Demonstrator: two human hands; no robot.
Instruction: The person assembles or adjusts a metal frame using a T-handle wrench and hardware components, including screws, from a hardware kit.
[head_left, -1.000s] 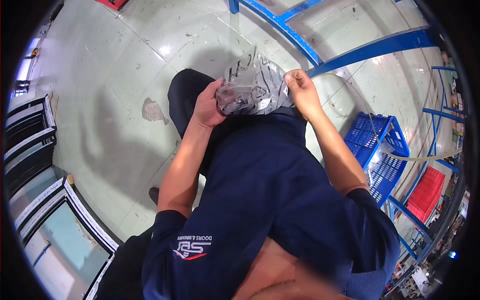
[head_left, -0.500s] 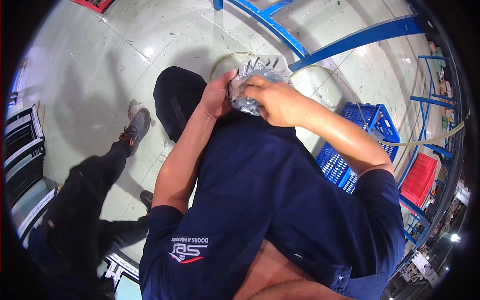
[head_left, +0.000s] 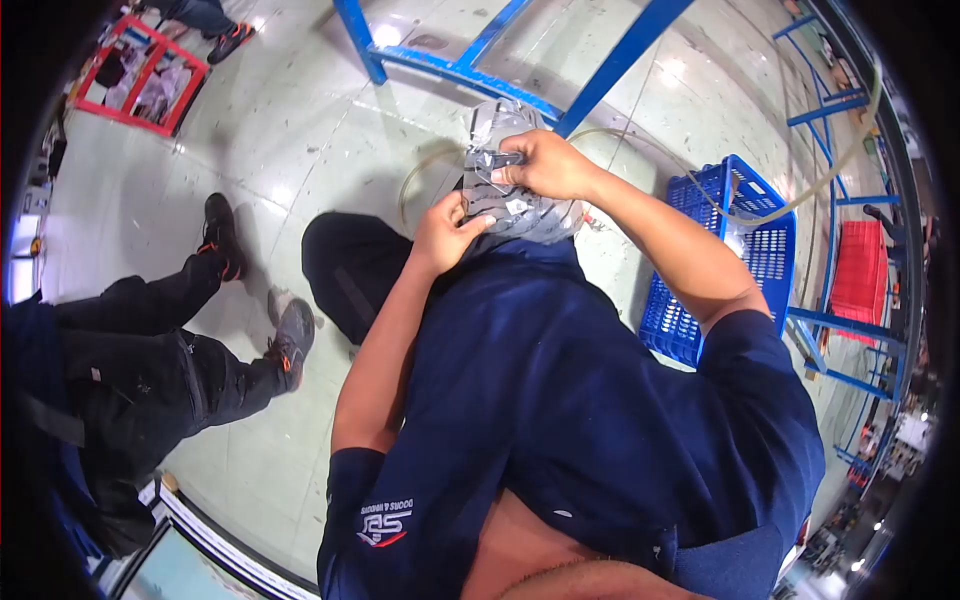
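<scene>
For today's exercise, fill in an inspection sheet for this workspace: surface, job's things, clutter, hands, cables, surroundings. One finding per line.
Surface: pale tiled floor, scuffed and glossy; no table in view.
Job's things: clear plastic bag of small dark parts, held at chest height.
Clutter: blue crate and red crate on the floor.
Hands: left hand supports the bag from below; right hand pinches its top.
Cables: pale hose loops across the blue crate.
Surroundings: blue metal frame; another person's legs; red tray.
</scene>
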